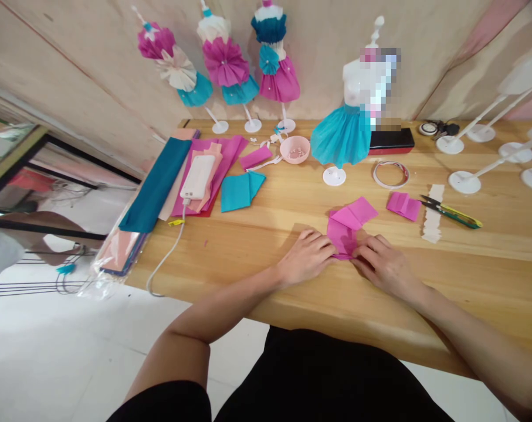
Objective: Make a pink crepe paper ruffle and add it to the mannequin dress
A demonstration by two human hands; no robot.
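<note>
A magenta crepe paper strip [341, 235] lies on the wooden table in front of me, its far end folded over at an angle. At its near edge, my left hand [308, 255] pinches the left corner with curled fingers. My right hand [386, 264] grips the right corner of the same edge, thumb and fingers closed. A narrow fold shows between the two hands. Right of the strip sits a small folded magenta piece [404, 206]. Snips with yellow-green handles [461, 217] rest across a pale ruffled strip [433, 225].
A mini dress form in a turquoise skirt [341, 138] stands behind, near a tape roll [391, 174]. Left of it are a pink bowl [294, 150], folded teal paper [237, 192] and a white power bank [197, 176] on paper sheets. Bare stands [464, 181] fill the right.
</note>
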